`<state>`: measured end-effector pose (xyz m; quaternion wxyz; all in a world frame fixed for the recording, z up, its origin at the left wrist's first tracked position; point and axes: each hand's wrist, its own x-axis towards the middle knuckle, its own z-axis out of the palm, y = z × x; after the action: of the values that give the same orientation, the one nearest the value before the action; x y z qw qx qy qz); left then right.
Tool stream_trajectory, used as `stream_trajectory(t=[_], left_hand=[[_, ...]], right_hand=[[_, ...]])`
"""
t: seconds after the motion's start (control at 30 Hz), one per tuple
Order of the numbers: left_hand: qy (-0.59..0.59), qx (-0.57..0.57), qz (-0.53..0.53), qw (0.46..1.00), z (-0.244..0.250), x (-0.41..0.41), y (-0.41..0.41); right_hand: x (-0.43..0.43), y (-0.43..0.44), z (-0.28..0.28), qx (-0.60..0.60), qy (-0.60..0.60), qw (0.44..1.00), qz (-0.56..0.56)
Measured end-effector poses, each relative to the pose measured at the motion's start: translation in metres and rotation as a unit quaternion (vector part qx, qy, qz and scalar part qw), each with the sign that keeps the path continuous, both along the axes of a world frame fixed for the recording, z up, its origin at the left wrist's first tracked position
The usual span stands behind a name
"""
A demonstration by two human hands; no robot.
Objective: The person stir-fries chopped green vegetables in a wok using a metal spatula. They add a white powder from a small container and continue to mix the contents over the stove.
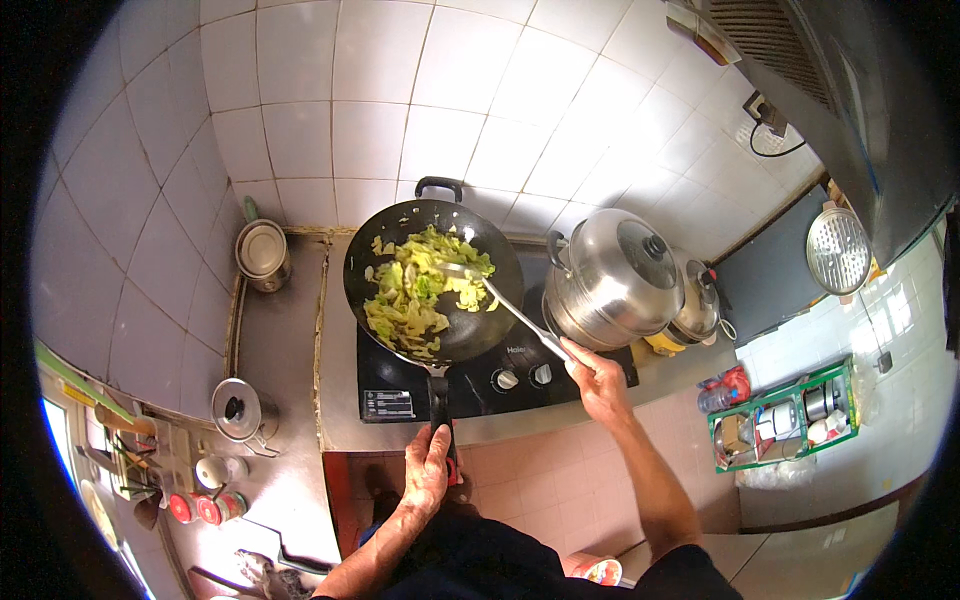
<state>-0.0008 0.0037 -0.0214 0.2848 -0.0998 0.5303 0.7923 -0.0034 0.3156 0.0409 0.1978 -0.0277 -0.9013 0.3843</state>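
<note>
My left hand (427, 466) grips the black handle of a dark wok (480, 330), which stands on the left side of a black gas cooktop (465, 390). Chopped cabbage (420, 277), yellow-green and glossy, covers much of the wok's middle and left. In my right hand (598, 381) is the metal handle of a cooking spatula (529, 322). The spatula's blade rests among the cabbage, partly hidden by leaves. Two control knobs show on the cooktop's front between my hands. The burner under the wok is hidden.
A domed steel steamer pot (611, 289) stands right of the wok, with a glass-lidded cooker (694, 300) behind it. Lidded pot (238, 411), red-lidded jars (206, 508) and a steel canister (262, 255) line the left counter. A green rack (784, 416) stands at right; the range hood (847, 97) overhangs.
</note>
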Motion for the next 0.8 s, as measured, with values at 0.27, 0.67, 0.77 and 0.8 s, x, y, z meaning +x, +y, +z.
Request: stream_trajectory(t=[0.27, 0.67, 0.77, 0.8], left_hand=[[0.014, -0.014, -0.015, 1.000, -0.001, -0.001, 0.000], [0.010, -0.021, -0.021, 1.000, 0.002, -0.004, -0.002], [0.011, -0.019, -0.022, 1.000, 0.005, -0.003, -0.003], [0.014, -0.022, -0.024, 0.999, 0.007, -0.003, -0.003]], right_hand=[[-0.029, -0.008, -0.053, -0.031, -0.091, 0.980, -0.176], [0.016, -0.060, -0.004, -0.173, -0.091, 0.981, 0.004], [0.032, -0.070, 0.022, -0.156, -0.120, 0.980, 0.016], [0.036, -0.071, 0.020, -0.148, -0.133, 0.980, 0.017]])
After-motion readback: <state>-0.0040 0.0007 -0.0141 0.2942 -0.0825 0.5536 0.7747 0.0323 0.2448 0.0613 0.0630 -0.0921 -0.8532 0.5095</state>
